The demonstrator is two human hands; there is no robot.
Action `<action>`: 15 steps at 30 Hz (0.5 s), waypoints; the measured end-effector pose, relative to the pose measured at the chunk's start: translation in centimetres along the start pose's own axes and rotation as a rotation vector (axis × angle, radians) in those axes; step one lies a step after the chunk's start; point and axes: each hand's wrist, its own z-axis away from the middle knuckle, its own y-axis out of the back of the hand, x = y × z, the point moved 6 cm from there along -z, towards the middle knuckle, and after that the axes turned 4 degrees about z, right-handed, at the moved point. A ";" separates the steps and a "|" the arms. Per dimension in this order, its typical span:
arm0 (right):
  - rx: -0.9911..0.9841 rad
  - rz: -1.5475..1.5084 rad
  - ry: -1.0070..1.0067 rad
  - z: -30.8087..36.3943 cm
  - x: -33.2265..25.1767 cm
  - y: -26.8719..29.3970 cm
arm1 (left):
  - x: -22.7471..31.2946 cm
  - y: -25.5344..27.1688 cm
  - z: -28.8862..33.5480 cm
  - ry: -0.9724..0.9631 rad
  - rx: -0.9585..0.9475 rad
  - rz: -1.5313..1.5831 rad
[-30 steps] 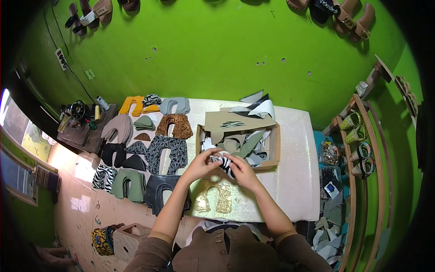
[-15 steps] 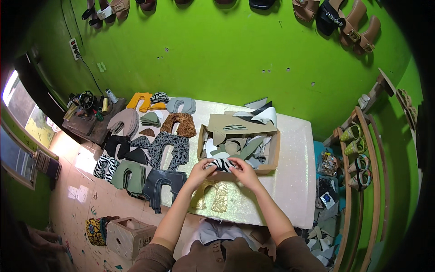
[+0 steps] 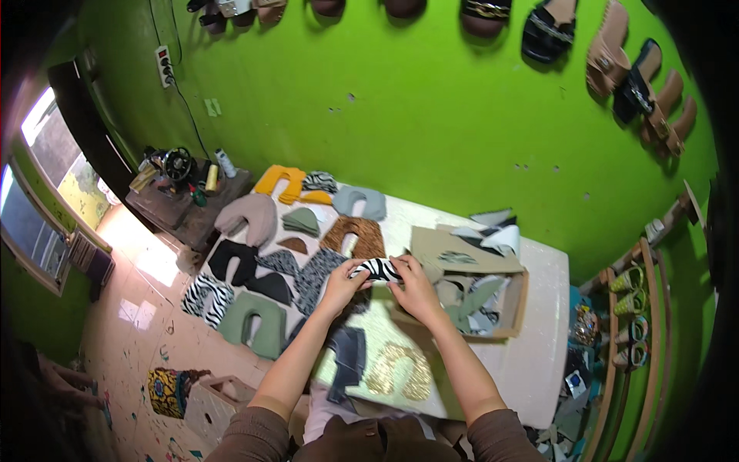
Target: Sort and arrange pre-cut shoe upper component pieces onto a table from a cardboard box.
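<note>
Between my left hand [image 3: 344, 288] and my right hand [image 3: 416, 289] is a zebra-striped cut piece [image 3: 376, 269], gripped at its two ends and slightly curved. Both hands are closed on it, above the table. Under and left of my hands lie U-shaped cut pieces: a black-and-grey patterned one [image 3: 317, 279], a brown spotted one [image 3: 344, 233] and a green stack [image 3: 254, 322]. Nearer to me are a gold U-shaped piece [image 3: 399, 373] and a dark one [image 3: 351, 356], partly behind my left forearm. A cardboard box [image 3: 514, 306] of scraps stands right of my right hand.
The pale table [image 3: 543, 339] runs along a green wall hung with sandals [image 3: 548, 35]. A sewing machine [image 3: 178, 164] stands beyond its left end. Right of it is a wooden rack [image 3: 653, 323] with sandals. A small box [image 3: 215, 404] is on the floor, front left.
The view has swung to the left and tilted. My hands, still holding the zebra-striped piece, have moved from in front of the cardboard box leftward, over the patterned pieces.
</note>
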 end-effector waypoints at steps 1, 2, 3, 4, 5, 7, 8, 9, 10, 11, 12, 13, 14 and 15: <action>0.051 0.069 0.010 -1.8 -0.8 -1.3 | 1.0 1.7 -1.4 -0.023 -0.016 0.016; 0.100 0.123 0.059 -3.7 -1.7 -2.2 | 2.0 3.3 -2.6 -0.040 -0.012 -0.011; 0.154 0.131 0.108 -5.7 -2.7 -3.1 | 2.9 4.9 -4.0 -0.056 -0.010 -0.039; 0.192 0.156 0.142 -7.5 -3.2 -4.2 | 3.9 6.3 -5.5 -0.102 -0.029 -0.055; 0.230 0.182 0.175 -9.3 -3.6 -5.4 | 4.8 8.0 -6.9 -0.161 0.003 -0.089; 0.280 0.129 0.123 -12.2 -3.7 -8.4 | 7.2 11.2 -8.6 -0.365 0.053 -0.499; 0.264 0.169 0.095 -13.7 -3.8 -9.4 | 7.5 12.6 -10.1 -0.370 0.035 -0.557; 0.268 0.173 0.089 -15.2 -3.4 -10.6 | 7.7 14.0 -11.6 -0.375 0.015 -0.615; 0.257 0.151 0.077 -16.6 -2.8 -12.0 | 8.6 14.8 -12.5 -0.483 0.007 -0.715; 0.245 0.129 0.066 -17.9 -2.2 -13.3 | 8.7 15.9 -13.8 -0.479 -0.006 -0.714; 0.210 0.097 0.033 -19.0 -1.4 -14.6 | 8.8 16.7 -15.0 -0.509 -0.017 -0.808; 0.210 0.100 0.025 -20.2 -1.0 -15.5 | 8.8 17.5 -16.1 -0.539 -0.024 -0.903; 0.188 0.123 0.026 -21.4 -0.5 -16.5 | 8.8 18.3 -17.2 -0.553 -0.014 -0.948; 0.164 0.146 0.028 -22.5 0.1 -17.4 | 8.5 19.2 -18.4 -0.549 -0.020 -0.944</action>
